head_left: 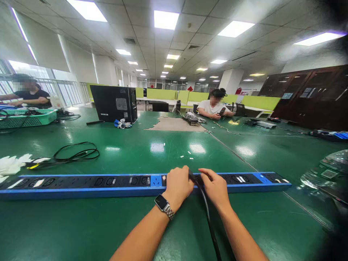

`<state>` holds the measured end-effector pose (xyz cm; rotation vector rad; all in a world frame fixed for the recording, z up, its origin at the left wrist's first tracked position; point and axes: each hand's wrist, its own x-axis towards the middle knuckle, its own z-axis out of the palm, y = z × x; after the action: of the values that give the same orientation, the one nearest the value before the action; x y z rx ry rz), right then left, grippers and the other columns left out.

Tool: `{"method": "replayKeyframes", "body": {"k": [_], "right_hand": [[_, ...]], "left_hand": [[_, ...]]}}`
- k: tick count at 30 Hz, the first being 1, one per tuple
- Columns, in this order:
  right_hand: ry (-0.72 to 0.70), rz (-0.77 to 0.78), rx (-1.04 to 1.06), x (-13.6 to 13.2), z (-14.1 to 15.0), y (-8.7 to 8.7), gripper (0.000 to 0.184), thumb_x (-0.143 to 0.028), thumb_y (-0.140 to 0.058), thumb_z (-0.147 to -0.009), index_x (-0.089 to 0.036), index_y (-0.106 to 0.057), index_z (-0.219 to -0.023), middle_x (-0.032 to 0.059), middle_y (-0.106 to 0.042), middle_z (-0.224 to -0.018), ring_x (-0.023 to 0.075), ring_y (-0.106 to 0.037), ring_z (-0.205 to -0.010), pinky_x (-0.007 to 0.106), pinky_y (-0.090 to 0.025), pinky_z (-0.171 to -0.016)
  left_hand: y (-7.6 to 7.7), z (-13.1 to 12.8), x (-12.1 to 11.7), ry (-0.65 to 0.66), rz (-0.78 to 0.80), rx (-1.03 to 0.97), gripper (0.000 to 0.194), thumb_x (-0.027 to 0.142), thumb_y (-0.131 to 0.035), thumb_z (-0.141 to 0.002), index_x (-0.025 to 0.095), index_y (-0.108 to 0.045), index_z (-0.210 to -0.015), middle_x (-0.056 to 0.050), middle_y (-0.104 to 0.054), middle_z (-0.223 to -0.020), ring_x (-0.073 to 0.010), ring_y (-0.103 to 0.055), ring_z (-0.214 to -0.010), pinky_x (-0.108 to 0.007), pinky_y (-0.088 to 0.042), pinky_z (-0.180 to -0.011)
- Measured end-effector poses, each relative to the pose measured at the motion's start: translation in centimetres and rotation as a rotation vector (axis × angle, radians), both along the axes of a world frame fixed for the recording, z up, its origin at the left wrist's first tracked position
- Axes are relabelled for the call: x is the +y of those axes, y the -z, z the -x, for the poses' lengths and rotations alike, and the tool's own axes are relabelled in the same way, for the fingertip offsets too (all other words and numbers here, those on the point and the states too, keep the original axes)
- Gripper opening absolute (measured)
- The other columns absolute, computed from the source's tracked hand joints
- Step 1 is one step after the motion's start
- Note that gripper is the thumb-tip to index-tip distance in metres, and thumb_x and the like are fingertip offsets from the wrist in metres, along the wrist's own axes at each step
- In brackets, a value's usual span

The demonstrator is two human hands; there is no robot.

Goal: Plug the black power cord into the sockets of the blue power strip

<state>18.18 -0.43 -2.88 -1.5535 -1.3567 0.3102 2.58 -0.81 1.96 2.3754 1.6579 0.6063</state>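
A long blue power strip with black sockets lies across the green table in front of me. At its right of middle, my left hand, with a watch on the wrist, is closed round the black plug of a power cord. Close by on the right, my right hand has its fingers curled at the same plug and cord, over the strip. The fingertips partly hide the plug, so I cannot tell whether it is seated in a socket. From the hands, the cord hangs down toward the near edge.
A coiled black cable and white gloves lie left. Behind stand a black computer case and a green basket. A clear plastic bottle lies right. Two people sit at the far side and left.
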Motion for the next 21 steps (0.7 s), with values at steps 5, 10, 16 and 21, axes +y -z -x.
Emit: {"method": "replayKeyframes", "body": {"k": [5,10,16,21], "right_hand": [[-0.023,0.03,0.002,-0.2,0.3,-0.2,0.042,-0.047,-0.048,-0.071,-0.018,-0.073,-0.09,0.0103,-0.074,-0.096,0.0275,-0.065,-0.092,0.043,-0.047,-0.09],[-0.033,0.046,0.028,-0.3,0.5,-0.4,0.042,-0.048,-0.049,-0.071,-0.018,-0.073,-0.089,0.0104,-0.074,-0.096,0.0273,-0.065,-0.093,0.041,-0.047,-0.09],[-0.036,0.051,0.024,-0.3,0.6,-0.5,0.042,-0.048,-0.048,-0.072,-0.018,-0.073,-0.088,0.0102,-0.074,-0.096,0.0269,-0.066,-0.092,0.041,-0.047,-0.09],[-0.045,0.046,0.028,-0.2,0.8,-0.3,0.04,-0.046,-0.048,-0.073,-0.018,-0.073,-0.089,0.0095,-0.074,-0.097,0.0265,-0.065,-0.094,0.042,-0.047,-0.09]], "left_hand": [[1.0,1.6,1.1,0.096,0.021,-0.269,0.019,0.023,-0.06,-0.077,0.021,-0.072,-0.091,-0.004,-0.075,-0.085,-0.0206,-0.067,-0.077,-0.028,-0.048,-0.068],[1.6,3.0,2.5,0.199,0.125,-0.506,0.015,0.025,-0.062,-0.078,0.017,-0.072,-0.085,-0.001,-0.072,-0.076,-0.015,-0.062,-0.069,-0.023,-0.045,-0.062],[1.0,2.4,2.1,0.138,0.085,-0.411,0.013,0.025,-0.062,-0.077,0.018,-0.073,-0.078,-0.001,-0.07,-0.068,-0.0153,-0.058,-0.062,-0.025,-0.04,-0.057],[1.4,1.5,1.2,0.074,-0.009,-0.294,0.017,0.024,-0.06,-0.078,0.022,-0.073,-0.089,-0.004,-0.075,-0.08,-0.019,-0.065,-0.07,-0.027,-0.044,-0.063]]}}
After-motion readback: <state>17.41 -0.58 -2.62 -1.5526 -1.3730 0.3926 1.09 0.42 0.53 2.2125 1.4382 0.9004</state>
